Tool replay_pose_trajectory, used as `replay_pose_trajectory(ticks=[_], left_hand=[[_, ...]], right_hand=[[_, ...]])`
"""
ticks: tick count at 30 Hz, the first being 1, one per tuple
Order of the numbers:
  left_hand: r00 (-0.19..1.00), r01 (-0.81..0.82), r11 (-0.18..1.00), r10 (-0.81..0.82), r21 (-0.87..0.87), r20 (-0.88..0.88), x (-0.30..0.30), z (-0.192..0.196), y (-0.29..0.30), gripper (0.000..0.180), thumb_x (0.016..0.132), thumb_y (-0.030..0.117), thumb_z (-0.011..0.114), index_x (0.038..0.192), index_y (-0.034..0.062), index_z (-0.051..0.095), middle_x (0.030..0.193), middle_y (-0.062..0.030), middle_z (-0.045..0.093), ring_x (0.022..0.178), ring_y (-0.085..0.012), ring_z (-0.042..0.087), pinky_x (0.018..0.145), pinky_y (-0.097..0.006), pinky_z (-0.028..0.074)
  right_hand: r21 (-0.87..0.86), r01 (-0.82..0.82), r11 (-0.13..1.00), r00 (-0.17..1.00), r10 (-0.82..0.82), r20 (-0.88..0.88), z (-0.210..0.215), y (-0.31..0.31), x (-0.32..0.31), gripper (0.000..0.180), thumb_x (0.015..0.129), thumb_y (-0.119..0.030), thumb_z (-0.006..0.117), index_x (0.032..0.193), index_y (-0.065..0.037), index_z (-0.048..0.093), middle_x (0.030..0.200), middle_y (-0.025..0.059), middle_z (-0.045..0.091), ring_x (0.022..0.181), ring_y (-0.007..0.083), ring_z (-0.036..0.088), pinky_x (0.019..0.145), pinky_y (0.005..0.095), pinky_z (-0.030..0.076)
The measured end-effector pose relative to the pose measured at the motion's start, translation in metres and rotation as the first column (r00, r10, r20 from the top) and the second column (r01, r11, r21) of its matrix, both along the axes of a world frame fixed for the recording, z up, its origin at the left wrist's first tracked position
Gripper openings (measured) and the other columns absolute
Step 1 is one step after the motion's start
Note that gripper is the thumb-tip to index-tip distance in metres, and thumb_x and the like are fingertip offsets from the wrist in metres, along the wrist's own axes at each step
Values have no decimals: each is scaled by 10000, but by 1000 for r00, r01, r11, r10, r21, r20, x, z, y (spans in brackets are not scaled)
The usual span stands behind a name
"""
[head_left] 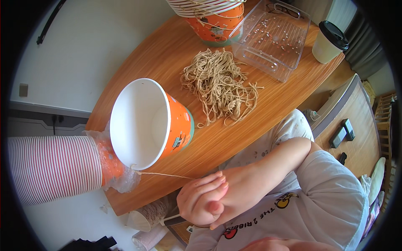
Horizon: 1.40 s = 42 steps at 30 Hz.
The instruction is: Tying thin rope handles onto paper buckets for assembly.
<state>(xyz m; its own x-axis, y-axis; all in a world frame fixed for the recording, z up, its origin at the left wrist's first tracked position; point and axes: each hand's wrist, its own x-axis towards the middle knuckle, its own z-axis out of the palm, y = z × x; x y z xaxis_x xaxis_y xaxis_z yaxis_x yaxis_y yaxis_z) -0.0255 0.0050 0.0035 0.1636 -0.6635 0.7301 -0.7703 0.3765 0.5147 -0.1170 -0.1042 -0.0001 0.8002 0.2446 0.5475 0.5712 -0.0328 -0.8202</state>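
An orange paper bucket [178,125] with a white inside lies tilted on the wooden table [268,108], its mouth facing left. A thin beige string [165,174] runs taut from its lower rim to my hands. My left hand [196,201] is curled into a fist on the string, and a short string end [171,218] sticks out below it. My right hand [239,188] comes in from the right and presses against the left hand. Its fingers are hidden behind the left hand.
A sleeve of striped paper buckets [52,167] in plastic wrap lies at the left. A pile of beige strings [217,83] sits mid-table. Behind it are a bucket stack [213,19], a clear plastic tray [272,37] and a lidded white cup [328,42]. More paper cups [148,215] lie below the table edge.
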Motion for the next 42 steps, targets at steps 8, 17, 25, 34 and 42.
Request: replay_pose_trajectory(ticks=[8, 17, 25, 34, 42], left_hand=[[970, 69, 975, -115, -212, -214, 7, -22, -3, 390, 783, 334, 791, 784, 11, 574, 710, -89, 604, 611, -223, 611, 450, -306, 409], [684, 682, 723, -683, -107, -255, -8, -34, -32, 773, 767, 616, 690, 1231, 3, 613, 1320, -350, 486, 1322, -473, 379, 1033, -539, 343], [728, 146, 617, -596, -773, -339, -51, -45, -68, 458, 889, 455, 609, 708, 37, 556, 706, -148, 543, 487, -239, 498, 489, -416, 462], [957, -252, 387, -34, -887, -287, -44, -31, -86, 475, 1042, 332, 326, 1202, -99, 448, 664, -104, 419, 402, -109, 376, 252, -202, 321], [956, 1, 973, -69, -229, -286, -14, -47, -44, 760, 956, 511, 371, 1387, -107, 278, 804, -147, 515, 631, -237, 516, 546, -282, 502]], right_hand=[[-547, -266, 794, 868, -50, -494, 22, -18, 2, 481, 876, -515, 599, 848, -34, 592, 760, 145, 626, 837, 343, 630, 702, 426, 507], [-547, -52, 836, 973, -81, -216, -21, -80, -105, 378, 928, -444, 542, 809, -86, 555, 734, 78, 569, 730, 254, 592, 594, 380, 471], [-678, 253, 690, 967, -168, 190, -35, -65, -84, 321, 962, -380, 485, 765, -127, 483, 697, 38, 484, 605, 206, 515, 498, 324, 424], [-644, 563, 517, 800, -146, 582, -15, -1, 12, 313, 997, -316, 428, 722, -168, 412, 660, -2, 399, 480, 158, 439, 401, 268, 377], [430, 498, 753, 493, -654, 574, -37, 8, 37, 201, 905, -141, 574, 723, -64, 536, 827, 110, 572, 748, 296, 552, 695, 380, 431]])
